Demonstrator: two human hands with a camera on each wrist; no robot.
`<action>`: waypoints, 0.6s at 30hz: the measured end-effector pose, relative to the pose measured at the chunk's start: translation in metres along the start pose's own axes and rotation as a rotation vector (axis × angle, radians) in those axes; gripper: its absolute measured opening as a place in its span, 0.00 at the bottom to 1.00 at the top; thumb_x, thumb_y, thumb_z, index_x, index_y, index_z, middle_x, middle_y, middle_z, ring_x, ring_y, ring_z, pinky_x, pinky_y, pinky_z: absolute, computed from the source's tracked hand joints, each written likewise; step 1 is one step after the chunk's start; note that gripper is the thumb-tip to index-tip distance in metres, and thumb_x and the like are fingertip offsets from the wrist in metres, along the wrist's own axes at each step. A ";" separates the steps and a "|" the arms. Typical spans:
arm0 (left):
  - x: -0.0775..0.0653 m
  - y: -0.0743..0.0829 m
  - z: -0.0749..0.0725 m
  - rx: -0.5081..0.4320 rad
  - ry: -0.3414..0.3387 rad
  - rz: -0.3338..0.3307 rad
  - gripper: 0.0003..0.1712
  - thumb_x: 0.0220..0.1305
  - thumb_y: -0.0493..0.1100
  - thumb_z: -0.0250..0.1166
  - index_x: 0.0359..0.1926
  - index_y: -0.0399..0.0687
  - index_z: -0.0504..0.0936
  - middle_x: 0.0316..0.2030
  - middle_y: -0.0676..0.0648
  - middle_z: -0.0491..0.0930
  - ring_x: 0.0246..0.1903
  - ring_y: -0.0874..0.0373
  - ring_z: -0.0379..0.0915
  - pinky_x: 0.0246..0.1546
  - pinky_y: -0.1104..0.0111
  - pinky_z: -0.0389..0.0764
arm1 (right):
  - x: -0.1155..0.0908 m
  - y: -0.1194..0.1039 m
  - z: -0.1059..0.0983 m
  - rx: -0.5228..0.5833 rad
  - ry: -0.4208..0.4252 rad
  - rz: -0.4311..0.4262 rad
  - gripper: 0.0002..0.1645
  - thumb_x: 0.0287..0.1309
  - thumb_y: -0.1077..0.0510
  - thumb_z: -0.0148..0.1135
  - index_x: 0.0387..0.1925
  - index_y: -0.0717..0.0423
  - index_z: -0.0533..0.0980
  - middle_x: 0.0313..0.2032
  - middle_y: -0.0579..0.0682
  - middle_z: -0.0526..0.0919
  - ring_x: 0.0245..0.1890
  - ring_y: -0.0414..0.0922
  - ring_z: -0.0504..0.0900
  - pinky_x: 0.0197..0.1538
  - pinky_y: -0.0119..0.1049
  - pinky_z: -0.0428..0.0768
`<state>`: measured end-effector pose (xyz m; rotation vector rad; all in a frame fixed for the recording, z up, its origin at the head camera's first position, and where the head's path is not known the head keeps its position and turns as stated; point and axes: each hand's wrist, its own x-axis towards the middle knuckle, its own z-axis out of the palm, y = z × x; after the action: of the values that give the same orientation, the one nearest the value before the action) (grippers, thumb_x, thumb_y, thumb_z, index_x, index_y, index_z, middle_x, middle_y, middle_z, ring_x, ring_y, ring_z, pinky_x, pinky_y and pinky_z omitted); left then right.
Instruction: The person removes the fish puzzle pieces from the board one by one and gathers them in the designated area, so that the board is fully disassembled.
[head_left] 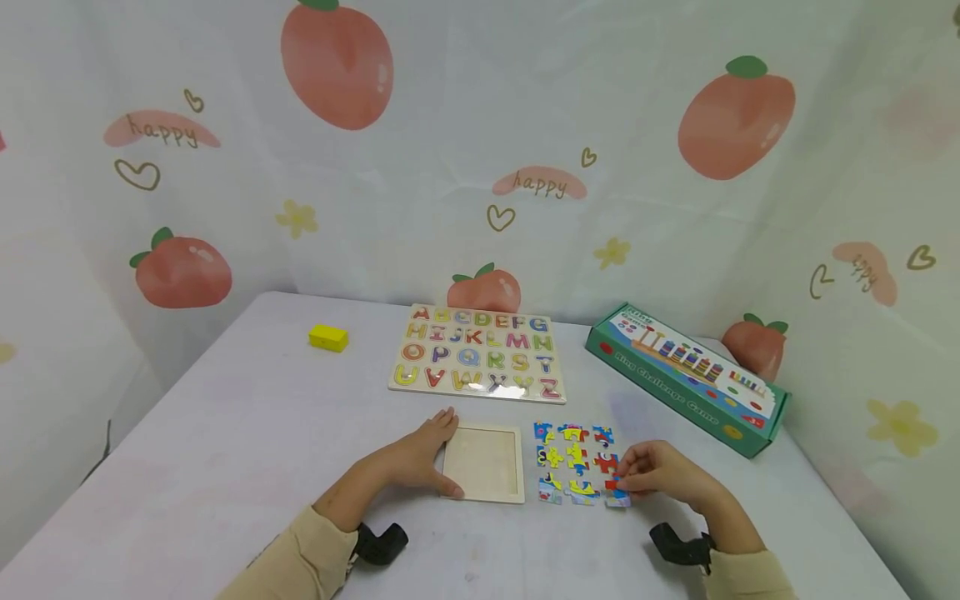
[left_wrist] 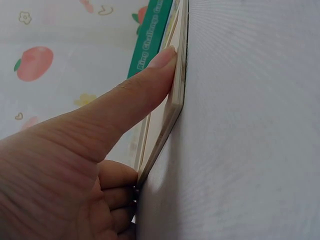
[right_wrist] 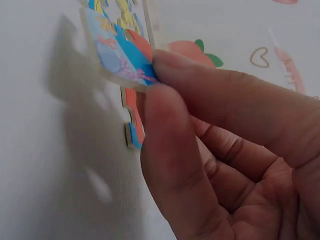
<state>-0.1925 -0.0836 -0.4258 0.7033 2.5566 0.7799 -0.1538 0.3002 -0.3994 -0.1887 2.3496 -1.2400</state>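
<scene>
A shallow wooden puzzle tray (head_left: pixel 519 467) with a bare inside lies in front of me. My left hand (head_left: pixel 412 454) holds its left side, thumb at the near corner and fingers spread toward the far corner. In the left wrist view the thumb (left_wrist: pixel 145 82) lies over the tray's rim. My right hand (head_left: pixel 663 475) pinches a jigsaw piece (right_wrist: pixel 117 55) between thumb and index finger, tilted up off the table. Several other colourful jigsaw pieces (head_left: pixel 577 456) lie in loose rows right of the tray, just left of that hand.
Behind the tray lies an alphabet board (head_left: pixel 480 358) with coloured letters. A green Ring Challenge Game box (head_left: pixel 686 375) stands at the back right, and a yellow block (head_left: pixel 328 337) at the back left. A printed fabric backdrop (head_left: pixel 420 208) borders the white table (head_left: pixel 225 467).
</scene>
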 end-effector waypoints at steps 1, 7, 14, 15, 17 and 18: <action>0.000 0.000 0.000 -0.002 -0.002 -0.004 0.66 0.39 0.60 0.75 0.71 0.35 0.49 0.73 0.39 0.43 0.73 0.45 0.35 0.71 0.51 0.48 | 0.000 0.001 -0.001 -0.003 0.002 0.004 0.18 0.52 0.54 0.67 0.34 0.66 0.75 0.26 0.46 0.79 0.28 0.40 0.76 0.33 0.31 0.81; -0.002 0.002 0.000 -0.002 -0.002 -0.017 0.66 0.40 0.60 0.75 0.71 0.36 0.49 0.73 0.40 0.43 0.73 0.46 0.35 0.71 0.52 0.48 | 0.001 0.005 0.001 0.013 0.010 0.013 0.18 0.52 0.55 0.67 0.34 0.68 0.75 0.26 0.46 0.79 0.27 0.41 0.76 0.33 0.30 0.81; -0.004 0.003 -0.001 -0.002 0.002 -0.016 0.65 0.40 0.60 0.75 0.71 0.35 0.49 0.73 0.39 0.43 0.73 0.46 0.35 0.71 0.52 0.48 | 0.004 0.007 0.005 -0.039 0.047 -0.009 0.18 0.49 0.55 0.69 0.32 0.67 0.75 0.25 0.47 0.79 0.27 0.41 0.75 0.30 0.28 0.79; -0.005 0.003 -0.001 -0.001 0.004 -0.016 0.65 0.40 0.60 0.75 0.71 0.35 0.49 0.73 0.39 0.43 0.73 0.46 0.35 0.71 0.52 0.48 | 0.005 0.007 0.006 -0.051 0.053 -0.015 0.18 0.49 0.55 0.69 0.31 0.67 0.75 0.25 0.47 0.79 0.27 0.41 0.75 0.30 0.27 0.78; -0.005 0.002 -0.002 -0.005 0.009 -0.012 0.65 0.39 0.60 0.75 0.70 0.35 0.50 0.73 0.39 0.43 0.73 0.46 0.35 0.71 0.52 0.48 | 0.006 0.007 0.007 -0.074 0.066 -0.019 0.19 0.48 0.54 0.70 0.30 0.66 0.74 0.25 0.47 0.78 0.27 0.42 0.74 0.29 0.27 0.77; -0.006 0.002 -0.002 -0.006 0.012 -0.010 0.65 0.40 0.59 0.75 0.70 0.35 0.50 0.73 0.39 0.43 0.73 0.45 0.35 0.71 0.51 0.48 | 0.007 0.006 0.008 -0.086 0.073 -0.016 0.19 0.48 0.53 0.70 0.30 0.65 0.74 0.24 0.46 0.77 0.28 0.42 0.73 0.29 0.28 0.76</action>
<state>-0.1883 -0.0861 -0.4223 0.6852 2.5655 0.7913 -0.1553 0.2957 -0.4106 -0.1942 2.4706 -1.1724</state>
